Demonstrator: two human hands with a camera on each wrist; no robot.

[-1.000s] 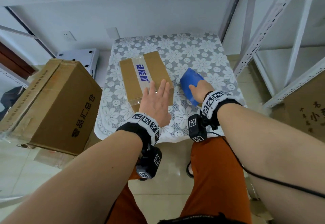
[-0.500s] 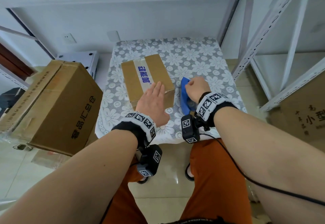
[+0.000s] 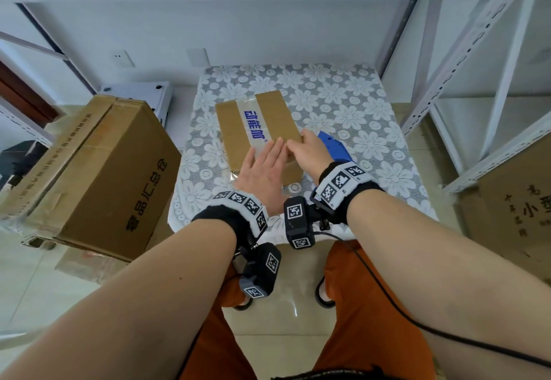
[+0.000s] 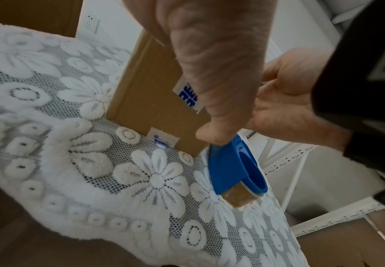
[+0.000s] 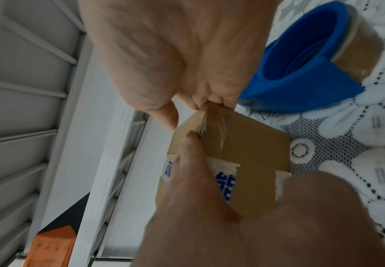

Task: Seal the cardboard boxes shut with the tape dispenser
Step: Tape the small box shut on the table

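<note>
**Hands meet on the taped box, dispenser lies beside it**

Left hand (image 3: 262,170) lies flat with straight fingers on the near end of the small cardboard box (image 3: 256,129), palm over the printed tape strip (image 3: 253,124) that runs along the top. The right hand (image 3: 307,152) sits at the box's near right corner, fingers curled over the edge and pressing a strip of clear tape there; the right wrist view shows the fingertips (image 5: 207,103) bunched on that corner, though how far they hold the box itself is hard to tell.

One small box stands on the bench (image 3: 357,117), which is covered by a white flowered lace cloth. One blue tape dispenser (image 3: 334,148) lies on the cloth just to the right of the box, with neither hand on it; its brown roll (image 4: 239,196) shows in the wrist views, while the head view has most of it hidden behind the right hand.

Two more cartons are in sight: a large cardboard box (image 3: 98,176) at left, off the bench, and another (image 3: 515,209) cut off by the right edge. Both palms hide the near end of the box top.
</note>
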